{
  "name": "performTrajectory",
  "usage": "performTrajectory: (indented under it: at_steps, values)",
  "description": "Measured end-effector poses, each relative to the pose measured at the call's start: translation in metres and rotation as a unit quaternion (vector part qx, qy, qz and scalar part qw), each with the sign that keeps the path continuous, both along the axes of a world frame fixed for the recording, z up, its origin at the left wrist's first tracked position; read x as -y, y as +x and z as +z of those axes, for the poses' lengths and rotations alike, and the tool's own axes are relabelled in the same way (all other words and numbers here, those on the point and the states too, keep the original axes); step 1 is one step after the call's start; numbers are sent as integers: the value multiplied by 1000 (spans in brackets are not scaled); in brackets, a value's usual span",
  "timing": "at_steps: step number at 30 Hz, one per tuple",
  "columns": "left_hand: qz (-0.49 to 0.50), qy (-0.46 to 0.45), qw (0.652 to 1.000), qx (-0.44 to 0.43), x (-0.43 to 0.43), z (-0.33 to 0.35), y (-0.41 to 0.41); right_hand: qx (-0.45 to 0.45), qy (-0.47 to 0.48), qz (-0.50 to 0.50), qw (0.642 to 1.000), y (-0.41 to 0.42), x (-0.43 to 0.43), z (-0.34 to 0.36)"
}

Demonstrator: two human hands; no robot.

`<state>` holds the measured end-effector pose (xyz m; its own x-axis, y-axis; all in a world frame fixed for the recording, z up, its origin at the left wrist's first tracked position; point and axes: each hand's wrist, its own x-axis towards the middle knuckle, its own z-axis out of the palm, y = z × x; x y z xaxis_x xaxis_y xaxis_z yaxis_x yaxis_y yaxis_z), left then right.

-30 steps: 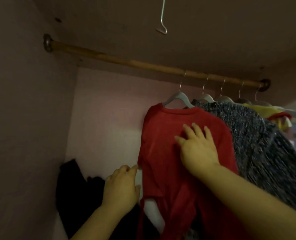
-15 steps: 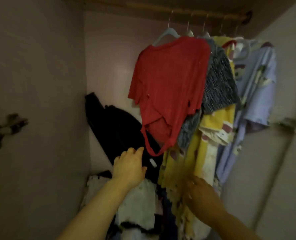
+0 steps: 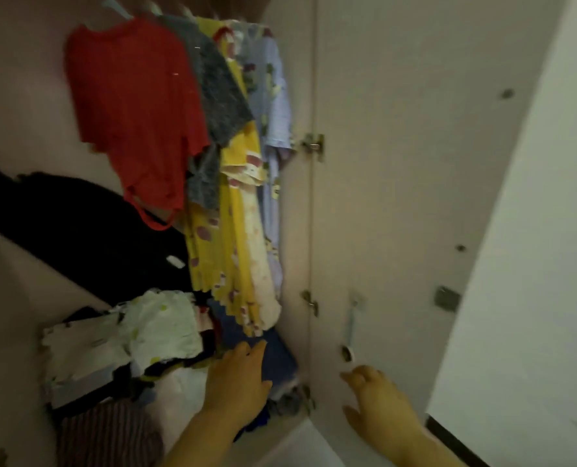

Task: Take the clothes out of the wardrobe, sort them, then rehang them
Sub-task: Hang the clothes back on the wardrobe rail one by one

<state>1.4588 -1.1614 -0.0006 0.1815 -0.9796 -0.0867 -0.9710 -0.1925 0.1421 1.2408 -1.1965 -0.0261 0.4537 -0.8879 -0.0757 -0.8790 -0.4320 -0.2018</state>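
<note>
Inside the wardrobe a red top (image 3: 135, 106) hangs at the left of the row, then a grey knit (image 3: 219, 96), a yellow patterned dress (image 3: 236, 224) and a pale blue printed garment (image 3: 273, 106). Below them lies a heap of folded clothes: a white printed piece (image 3: 138, 335), a dark blue one (image 3: 277, 358) and a striped one (image 3: 108, 433). My left hand (image 3: 236, 382) reaches over the dark blue cloth with fingers straight, holding nothing. My right hand (image 3: 378, 402) hovers low in front of the open door (image 3: 398, 163), fingers loosely spread and empty.
A black garment (image 3: 78, 224) leans across the back wall at the left. The open door carries hinges (image 3: 314, 146) and a small handle (image 3: 351, 321). A white wall (image 3: 533, 264) stands at the right.
The view has dropped from the rail to the wardrobe's bottom. My right hand left the hanging clothes and moved right toward the door; my left hand lowered to the heap.
</note>
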Motion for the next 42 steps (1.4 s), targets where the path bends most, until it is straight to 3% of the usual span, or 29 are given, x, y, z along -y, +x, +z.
performTrajectory:
  at_steps: [5,12,15,22,26,32,42]
  values:
    - [-143,33,989,3,-49,-17,-72,10,24,-169,985,-85,-103,-20]
    - [-359,73,931,-13,-171,-60,-199,21,74,-382,921,-183,-319,-54]
    - [-464,102,880,-17,-240,-66,-270,12,77,-481,873,-225,-421,-51]
    - [-663,77,744,27,-428,-58,-426,-9,46,-665,746,-286,-672,-43]
    - [-751,62,657,32,-565,-55,-505,-3,2,-769,639,-310,-831,-47]
    - [-853,35,520,24,-782,-51,-588,-17,42,-857,514,-321,-1040,-30]
    - [-943,45,326,47,-1004,-70,-657,23,66,-939,337,-323,-1210,-58]
